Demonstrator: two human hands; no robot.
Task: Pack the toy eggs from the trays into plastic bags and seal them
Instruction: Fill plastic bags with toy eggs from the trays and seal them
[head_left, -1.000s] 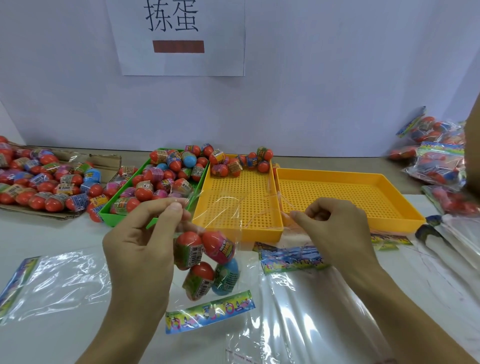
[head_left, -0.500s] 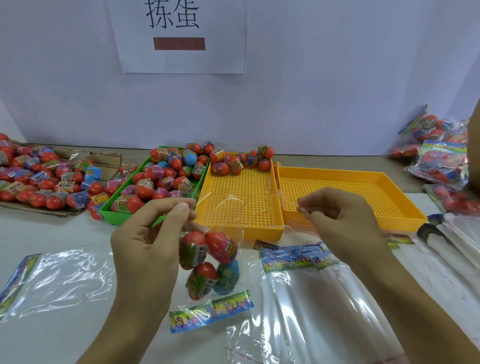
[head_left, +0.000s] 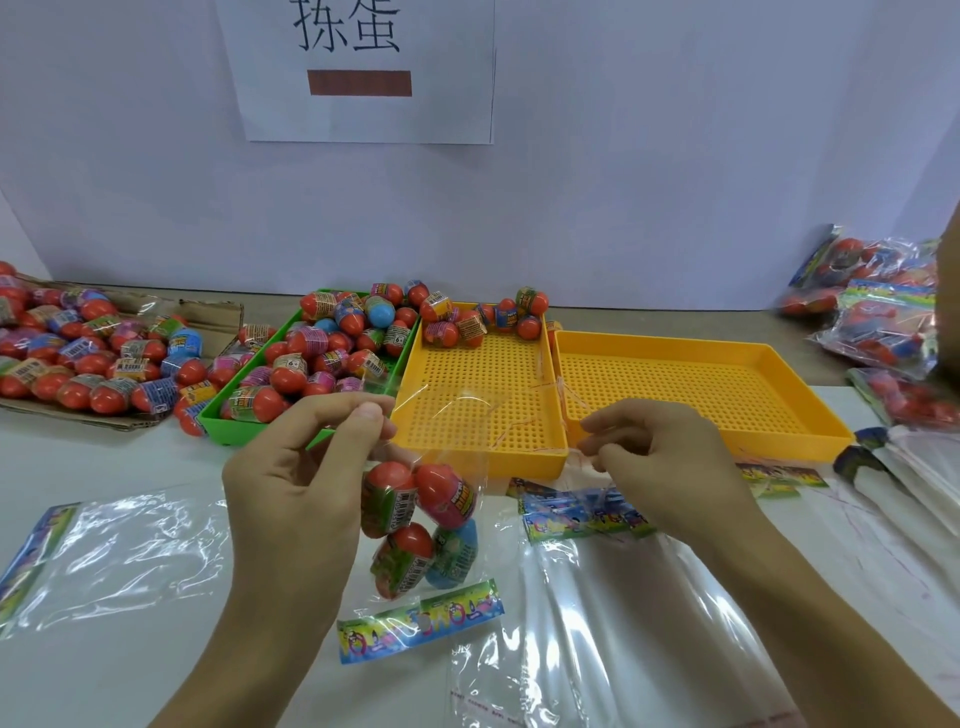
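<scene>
A white paper sign (head_left: 363, 67) on the wall carries two large black Chinese characters, the second reading 蛋, above a brown-red bar. The shrink labels on the toy eggs show barcodes and, on a couple in the green tray, a "6+" mark; the rest of their print is too small to read.

Three perforated plastic trays stand side by side on the white table (head_left: 104, 675): one green tray (head_left: 228, 421) heaped with red, blue and pink toy eggs, one yellow tray in the middle (head_left: 478, 405) with about eight eggs along its far edge, and a second yellow tray on the right (head_left: 701, 384). A flattened brown cardboard sheet (head_left: 208, 317) at the far left carries dozens more eggs. Filled bags (head_left: 883, 312) pile at the far right.

The clear plastic bag with a colourful printed header strip (head_left: 421, 618) hangs between the two hands and holds four eggs (head_left: 415, 519): three red-topped and one blue. The left hand (head_left: 296, 483) pinches the bag's top edge between thumb and forefinger, its other fingers curled. The right hand (head_left: 660, 467) pinches the opposite side of the film at its mouth, fingers bent close together. An empty clear bag (head_left: 114, 551) lies flat at the left, and more empty bags (head_left: 597, 597) lie under the right forearm
</scene>
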